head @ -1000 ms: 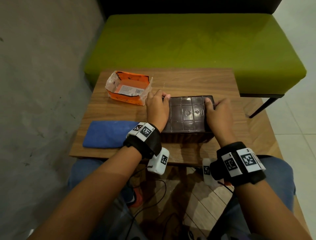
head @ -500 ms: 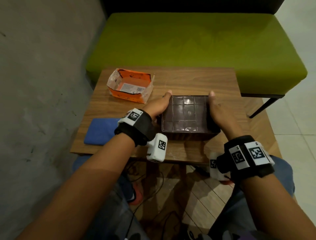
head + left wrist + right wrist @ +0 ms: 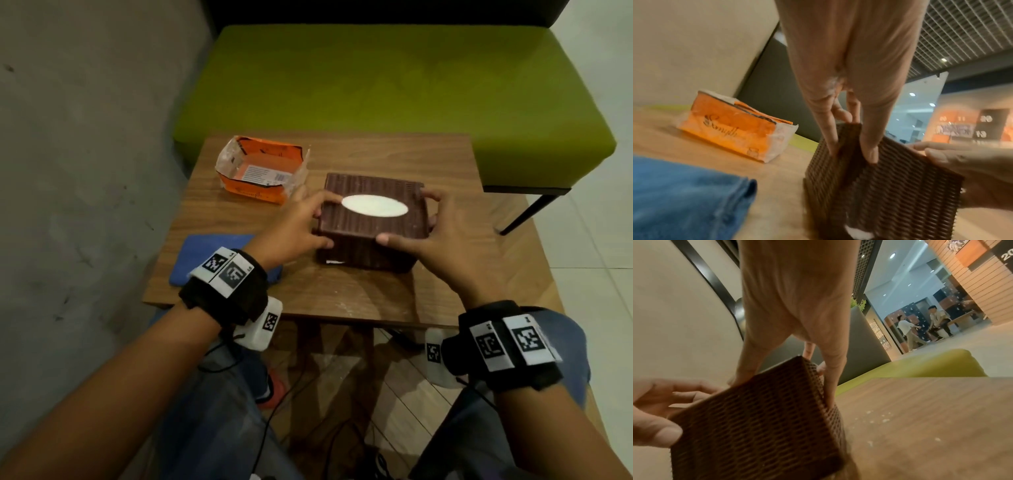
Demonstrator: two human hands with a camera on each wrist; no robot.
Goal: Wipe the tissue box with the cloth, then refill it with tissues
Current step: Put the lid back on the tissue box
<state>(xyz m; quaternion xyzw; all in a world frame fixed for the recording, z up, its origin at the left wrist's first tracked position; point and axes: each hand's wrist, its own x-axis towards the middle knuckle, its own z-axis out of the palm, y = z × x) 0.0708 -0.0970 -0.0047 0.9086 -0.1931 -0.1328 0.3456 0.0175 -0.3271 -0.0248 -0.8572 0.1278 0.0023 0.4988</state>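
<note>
Wooden table (image 3: 342, 291), green bench (image 3: 376, 85), both hands clasping tissue box (image 3: 371, 228)

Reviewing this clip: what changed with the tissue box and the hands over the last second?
The tissue box was turned over: its gridded underside faced up before, and now the top with the white oval opening does. The left hand and right hand kept hold of its two sides throughout. The blue cloth and the orange tissue pack stayed where they were on the table.
</note>
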